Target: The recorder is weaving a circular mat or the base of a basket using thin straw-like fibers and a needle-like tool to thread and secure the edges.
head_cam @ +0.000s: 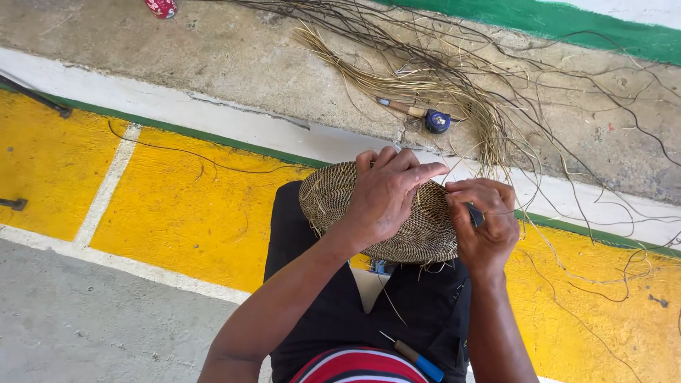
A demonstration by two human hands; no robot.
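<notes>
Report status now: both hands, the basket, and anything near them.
Left hand spread over woven basket, gripping its rim. Right hand pinched at same rim, something dark in fingers, cannot tell what. Loose straw fibres beyond, apart from the hands.

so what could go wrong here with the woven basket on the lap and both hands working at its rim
1. The woven basket rests on the knee, steadied only by the left hand; it could slip off.
2. The right hand pinches something small and dark at the rim, close to the left fingertips; a slip might jab them.
3. The loose fibre strands trail across the floor towards the basket and could tangle or snag.
</notes>
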